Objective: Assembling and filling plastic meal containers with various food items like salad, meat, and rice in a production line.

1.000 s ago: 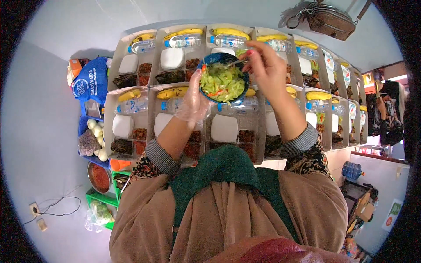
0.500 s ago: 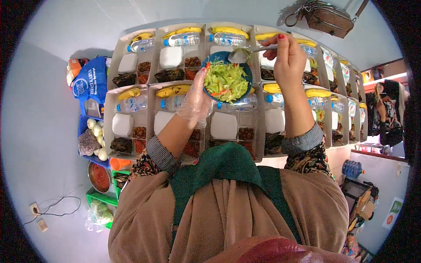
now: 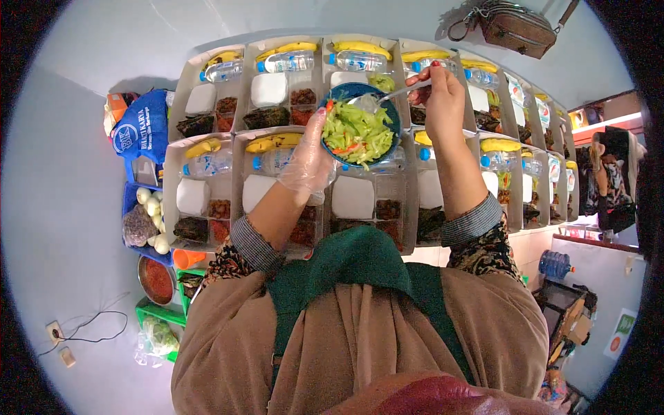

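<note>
My left hand (image 3: 310, 156), in a clear plastic glove, grips a dark blue bowl (image 3: 395, 126) by its left side. Shredded green vegetable with bits of red (image 3: 356, 133) fills the bowl. Bare and raised at the bowl's upper right, my right hand (image 3: 445, 97) is closed on the handle of a spoon (image 3: 401, 92). The spoon's head rests in the vegetable near the bowl's far rim. Below the bowl stand open cardboard meal boxes (image 3: 238, 158), holding bananas (image 3: 362, 48), water bottles (image 3: 286, 61), white wrapped blocks (image 3: 269, 90) and dark leaf-wrapped parcels (image 3: 267, 116).
To the left are a blue bag (image 3: 142, 124), a blue crate (image 3: 131, 181) of pale round vegetables, a pan of red sauce (image 3: 157, 279) and a green crate (image 3: 181, 319). A brown handbag (image 3: 520, 31) lies at the far right. Boxes extend rightward in two rows.
The spoon has dipped into the shredded vegetable, having been over the bowl's far rim. My right hand has shifted slightly left. Some green vegetable now shows in the box behind the bowl.
</note>
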Available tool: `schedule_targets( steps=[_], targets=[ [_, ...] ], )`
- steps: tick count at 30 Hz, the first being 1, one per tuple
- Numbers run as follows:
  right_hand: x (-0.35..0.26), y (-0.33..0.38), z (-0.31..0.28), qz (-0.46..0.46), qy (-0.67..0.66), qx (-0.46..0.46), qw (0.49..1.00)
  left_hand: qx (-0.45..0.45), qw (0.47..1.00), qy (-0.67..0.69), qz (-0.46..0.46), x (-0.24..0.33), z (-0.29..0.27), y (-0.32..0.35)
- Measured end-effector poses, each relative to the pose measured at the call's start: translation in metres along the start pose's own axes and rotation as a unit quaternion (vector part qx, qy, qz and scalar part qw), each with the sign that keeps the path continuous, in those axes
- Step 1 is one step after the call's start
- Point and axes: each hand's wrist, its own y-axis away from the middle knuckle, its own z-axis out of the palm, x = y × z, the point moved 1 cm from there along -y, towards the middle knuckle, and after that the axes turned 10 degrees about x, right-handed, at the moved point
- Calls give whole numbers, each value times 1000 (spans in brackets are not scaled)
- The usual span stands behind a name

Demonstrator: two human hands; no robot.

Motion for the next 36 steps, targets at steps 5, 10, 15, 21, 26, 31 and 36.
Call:
schedule_targets(
  steps=[5,10,15,21,26,31,36],
  targets=[
    [1,-3,-5,11,-63,31,998,2,1000,-7,6,1,0,0],
    [-2,-4,-7,2,-90,59,994,2,1000,-3,-1,1,1,-2],
    [0,-10,-12,-6,-100,67,993,2,1000,4,-10,-2,3,-8],
    [8,-13,-7,5,-61,30,998,2,1000,12,-25,-2,-6,-15],
    [12,-18,-5,6,-39,20,999,-4,999,10,-43,1,-15,-17],
    [7,-24,-5,19,-83,42,995,1,1000,12,-28,5,-11,-18],
    [7,-38,-12,33,-110,69,991,0,999,21,-39,6,-14,-19]
  ],
)
